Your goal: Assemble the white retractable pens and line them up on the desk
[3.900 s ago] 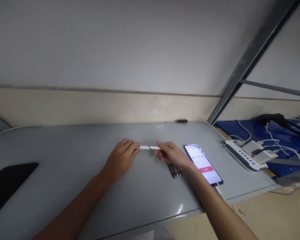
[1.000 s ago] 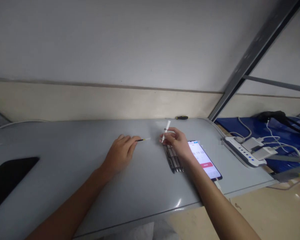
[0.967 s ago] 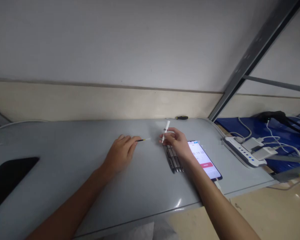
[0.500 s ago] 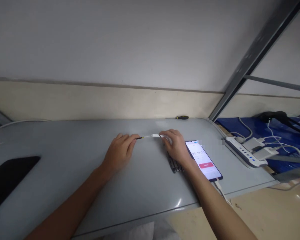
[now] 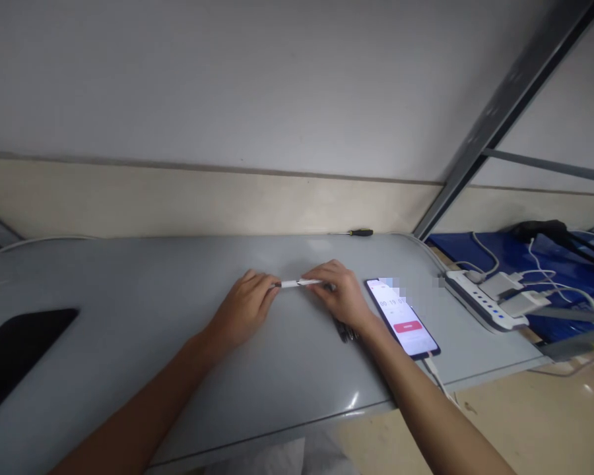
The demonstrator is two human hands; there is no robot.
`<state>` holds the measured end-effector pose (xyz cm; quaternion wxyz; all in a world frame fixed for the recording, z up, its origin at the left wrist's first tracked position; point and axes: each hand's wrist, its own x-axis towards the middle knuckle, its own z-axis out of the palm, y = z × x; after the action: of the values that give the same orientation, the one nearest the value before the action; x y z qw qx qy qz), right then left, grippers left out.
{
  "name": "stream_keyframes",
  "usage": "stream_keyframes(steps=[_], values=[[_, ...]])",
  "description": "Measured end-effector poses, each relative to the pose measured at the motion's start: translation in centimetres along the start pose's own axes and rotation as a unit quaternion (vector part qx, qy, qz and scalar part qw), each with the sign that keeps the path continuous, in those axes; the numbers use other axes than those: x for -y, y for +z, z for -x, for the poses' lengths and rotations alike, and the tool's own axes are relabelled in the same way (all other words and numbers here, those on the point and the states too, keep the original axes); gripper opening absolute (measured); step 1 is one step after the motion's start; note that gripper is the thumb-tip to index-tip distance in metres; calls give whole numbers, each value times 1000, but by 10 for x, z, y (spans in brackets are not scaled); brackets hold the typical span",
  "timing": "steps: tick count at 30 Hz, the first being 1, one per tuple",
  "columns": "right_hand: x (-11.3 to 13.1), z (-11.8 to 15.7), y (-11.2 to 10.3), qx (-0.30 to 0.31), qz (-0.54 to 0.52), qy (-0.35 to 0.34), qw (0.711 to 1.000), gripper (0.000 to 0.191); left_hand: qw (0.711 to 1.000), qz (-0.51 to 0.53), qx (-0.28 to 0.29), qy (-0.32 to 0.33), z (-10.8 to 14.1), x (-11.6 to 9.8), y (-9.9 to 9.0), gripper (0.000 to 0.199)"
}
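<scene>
A white pen [image 5: 290,284] lies level between the two hands, over the middle of the grey worktop [image 5: 218,409]; whether it touches the surface or is held just clear of it, I cannot tell. The left hand [image 5: 245,303] pinches its left end between thumb and fingers, where a short dark part shows beside the fingertips. The right hand [image 5: 340,297] has its fingers closed on the right end, thumb below, covering much of it. A dark band marks the pen near the right fingers, with white on both sides of it. As for progress, the parts are lined up end to end and the pen looks nearly whole, but the dark piece at the left suggests that the fitting is not finished; the fingers hide whether the joints are tight. Partly hidden below the right hand lie what look like dark pens [image 5: 345,332] with shiny tips, apart from the one being handled. Just beyond them is a phone [image 5: 400,316] showing a timer, and a screwdriver [image 5: 360,232] lies by the wall, untouched.
</scene>
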<state>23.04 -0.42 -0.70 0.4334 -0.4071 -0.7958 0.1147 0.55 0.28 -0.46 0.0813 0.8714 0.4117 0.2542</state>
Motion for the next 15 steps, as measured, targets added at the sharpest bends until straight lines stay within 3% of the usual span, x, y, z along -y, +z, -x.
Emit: stream_keyframes(steps=[7,11,15], values=[[11,-1,-5,16,-78,78,994,11,1000,6,-5,18,0,1,-2,28],[12,0,-5,62,-108,155,980,32,999,7,-15,27,-1,0,-2,27],[10,-1,-6,40,-168,172,970,32,999,8,-31,32,-1,2,-3,26]])
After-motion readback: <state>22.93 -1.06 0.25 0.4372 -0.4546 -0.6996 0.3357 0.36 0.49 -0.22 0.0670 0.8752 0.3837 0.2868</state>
